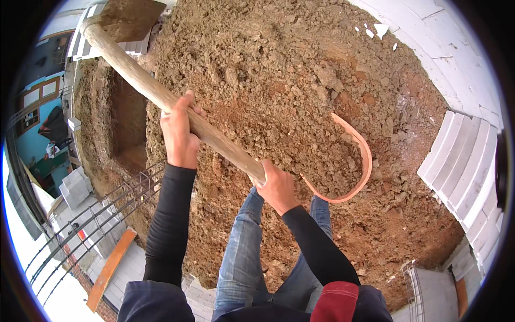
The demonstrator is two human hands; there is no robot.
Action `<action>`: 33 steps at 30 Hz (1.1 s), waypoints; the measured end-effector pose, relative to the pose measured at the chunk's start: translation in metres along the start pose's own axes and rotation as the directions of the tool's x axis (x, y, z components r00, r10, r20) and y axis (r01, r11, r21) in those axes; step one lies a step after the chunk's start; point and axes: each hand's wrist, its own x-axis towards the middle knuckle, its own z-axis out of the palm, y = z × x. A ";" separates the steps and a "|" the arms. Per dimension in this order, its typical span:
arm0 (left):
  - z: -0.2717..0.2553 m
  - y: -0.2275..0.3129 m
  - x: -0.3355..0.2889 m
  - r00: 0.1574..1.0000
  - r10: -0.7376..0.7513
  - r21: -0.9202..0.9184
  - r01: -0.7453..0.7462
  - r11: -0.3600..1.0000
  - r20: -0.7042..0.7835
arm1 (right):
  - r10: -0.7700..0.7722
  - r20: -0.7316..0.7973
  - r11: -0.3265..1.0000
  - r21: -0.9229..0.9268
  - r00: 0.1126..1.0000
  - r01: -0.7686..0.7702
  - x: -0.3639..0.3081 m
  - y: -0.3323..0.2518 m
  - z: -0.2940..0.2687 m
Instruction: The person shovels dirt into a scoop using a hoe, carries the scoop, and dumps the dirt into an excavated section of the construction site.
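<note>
A hoe is raised across the view, its wooden handle (142,80) slanting from the upper left down to the middle. Its broad, soil-stained blade (129,20) is at the top left, well above the ground. My left hand (180,131) is wrapped round the middle of the handle. Near the handle's lower end, my right hand (277,187) is closed round it, in front of my jeans. Below spreads loose, clumpy brown soil (252,70). A curved orange strip (367,161) lies on that soil to the right of my right hand.
A trench (129,123) is dug at the left. Beside it, a rebar cage (102,222) and a wooden plank (111,268) lie at the lower left. Stacked pale blocks (461,161) stand at the right, and a pale block wall (450,48) bounds the upper right.
</note>
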 end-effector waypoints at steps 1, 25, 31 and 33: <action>-0.007 0.039 0.036 0.989 0.137 0.080 -0.133 0.988 -0.056 | -0.052 -0.004 0.998 0.044 0.999 0.052 0.045 -0.032 0.015; 0.111 -0.306 -0.314 0.480 -0.849 0.284 0.801 0.527 0.219 | -0.476 0.139 0.760 -0.432 0.869 0.486 -0.287 0.113 -0.239; 0.066 -0.242 -0.310 0.447 -0.891 0.214 0.866 0.453 0.078 | 0.725 0.259 0.679 -0.419 0.637 -0.603 -0.339 0.077 -0.215; 0.075 -0.201 -0.257 0.704 -0.698 0.057 0.698 0.714 0.132 | 0.504 0.085 0.813 -0.382 0.859 -0.440 -0.305 0.096 -0.169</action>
